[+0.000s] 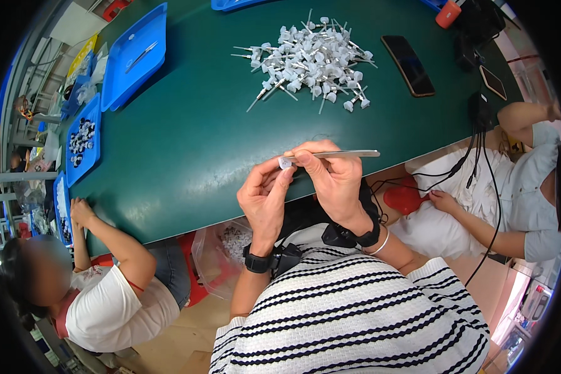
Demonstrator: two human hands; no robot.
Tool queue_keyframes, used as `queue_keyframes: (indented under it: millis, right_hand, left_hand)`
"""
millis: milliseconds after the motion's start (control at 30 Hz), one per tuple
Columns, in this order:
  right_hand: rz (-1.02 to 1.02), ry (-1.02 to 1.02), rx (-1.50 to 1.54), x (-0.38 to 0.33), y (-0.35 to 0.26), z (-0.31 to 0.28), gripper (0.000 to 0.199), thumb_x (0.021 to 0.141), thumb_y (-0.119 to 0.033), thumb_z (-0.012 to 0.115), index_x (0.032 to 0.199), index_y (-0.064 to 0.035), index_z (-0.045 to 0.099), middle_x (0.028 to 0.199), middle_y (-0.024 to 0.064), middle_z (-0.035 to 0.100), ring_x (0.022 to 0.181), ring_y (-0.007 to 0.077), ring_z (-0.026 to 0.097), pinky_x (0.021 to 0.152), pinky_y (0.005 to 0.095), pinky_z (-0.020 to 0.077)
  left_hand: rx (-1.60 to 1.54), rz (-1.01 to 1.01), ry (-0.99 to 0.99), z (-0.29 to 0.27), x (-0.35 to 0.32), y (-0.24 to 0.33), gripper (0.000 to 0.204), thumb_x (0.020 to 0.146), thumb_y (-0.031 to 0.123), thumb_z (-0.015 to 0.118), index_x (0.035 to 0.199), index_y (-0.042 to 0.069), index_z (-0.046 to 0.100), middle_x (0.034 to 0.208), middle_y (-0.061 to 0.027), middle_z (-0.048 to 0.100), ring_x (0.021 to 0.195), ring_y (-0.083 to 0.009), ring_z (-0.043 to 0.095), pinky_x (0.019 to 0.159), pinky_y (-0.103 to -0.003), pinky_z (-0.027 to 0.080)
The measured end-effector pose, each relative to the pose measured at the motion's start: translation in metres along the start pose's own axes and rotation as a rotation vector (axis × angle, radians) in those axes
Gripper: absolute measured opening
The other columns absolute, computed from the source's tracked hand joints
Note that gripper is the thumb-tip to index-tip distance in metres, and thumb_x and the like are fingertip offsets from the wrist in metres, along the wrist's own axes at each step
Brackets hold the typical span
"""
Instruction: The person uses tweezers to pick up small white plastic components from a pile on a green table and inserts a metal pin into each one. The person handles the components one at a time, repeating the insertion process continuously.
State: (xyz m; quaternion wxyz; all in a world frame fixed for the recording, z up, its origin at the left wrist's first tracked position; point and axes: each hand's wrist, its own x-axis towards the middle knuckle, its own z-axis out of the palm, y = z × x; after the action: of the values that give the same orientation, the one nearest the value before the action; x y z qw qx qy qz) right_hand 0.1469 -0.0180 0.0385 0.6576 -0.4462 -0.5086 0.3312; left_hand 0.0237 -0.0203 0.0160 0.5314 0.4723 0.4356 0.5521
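Note:
Close to the table's near edge, my left hand (263, 197) pinches a small white plastic piece (285, 163) between thumb and fingers. My right hand (334, 181) is closed around slim metal tweezers (355, 153), whose broad end sticks out to the right. Their tips reach toward the white piece and are hidden by my fingers. Both hands almost meet above the green table (187, 181). Farther back lies a heap of small white plastic pieces with thin metal stems (311, 62).
Blue trays (109, 93) line the left side, one holding black and white parts (81, 140). Phones (408, 65) and black cables (480, 118) lie at right. A clear bag (209, 265) hangs below the edge. Co-workers sit at left (121, 305) and right (511, 206).

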Motion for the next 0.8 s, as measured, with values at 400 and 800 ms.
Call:
queue_keyframes:
  millis: [400,800]
  right_hand:
    - [0.000,-0.045,-0.096,0.0053,-0.0051,-0.0019,0.010,0.090,-0.005,0.065,0.087,0.0046,0.068,0.080,0.0076,0.070,0.064,0.0123,0.065,0.056,0.0249,0.0509]
    - [0.018,-0.025,-0.050,0.0060,0.0019,0.0020,0.011,0.088,-0.005,0.067,0.084,0.0045,0.069,0.080,0.0082,0.070,0.062,0.0143,0.064,0.053,0.0254,0.0492]
  left_hand:
    - [-0.060,-0.013,-0.001,-0.0009,0.0020,-0.0037,0.021,0.090,0.002,0.065,0.109,-0.005,0.062,0.101,-0.0111,0.068,0.088,-0.0135,0.065,0.074,-0.027,0.058]
    - [-0.084,-0.068,0.008,-0.0045,0.0037,-0.0031,0.023,0.088,-0.003,0.066,0.110,-0.006,0.061,0.103,-0.0130,0.067,0.093,-0.0170,0.067,0.080,-0.027,0.055]
